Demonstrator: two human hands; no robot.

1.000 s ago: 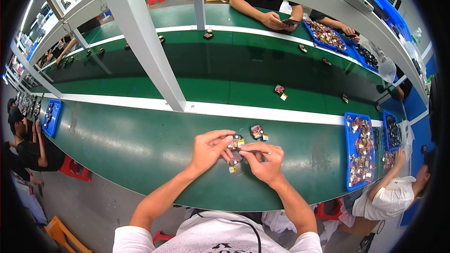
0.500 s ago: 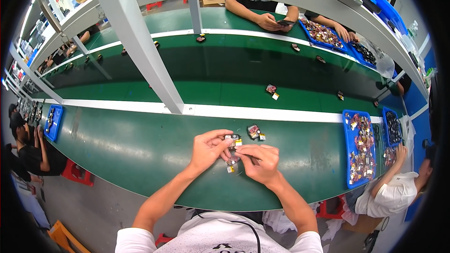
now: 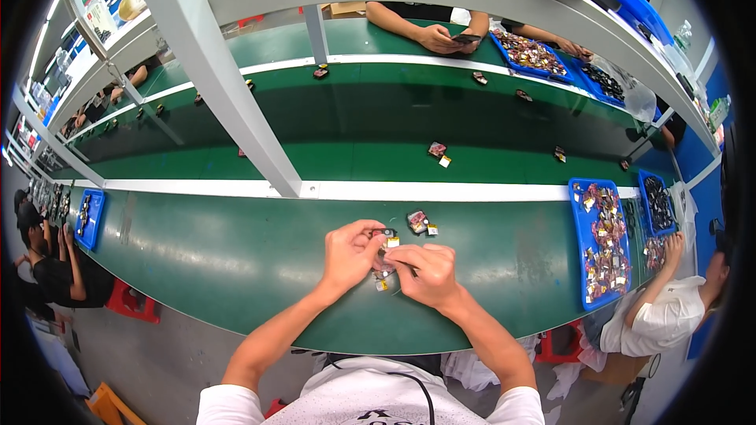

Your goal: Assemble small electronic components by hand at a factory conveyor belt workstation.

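Head view shows us that our right hand (image 3: 430,271) is a bit closer to our left hand (image 3: 347,258) now, so the work looks to be still on the little black part with a yellow-and-white label (image 3: 393,242). We grip that part over the green table (image 3: 236,267) in our left fingers. Our right fingertips pinch close beside it, arm slanting in, but we cannot tell on what.

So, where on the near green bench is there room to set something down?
Bare: between the far-left blue tray and left hand; between right hand and large blue tray. Crowded: around both hands, where small parts lie.
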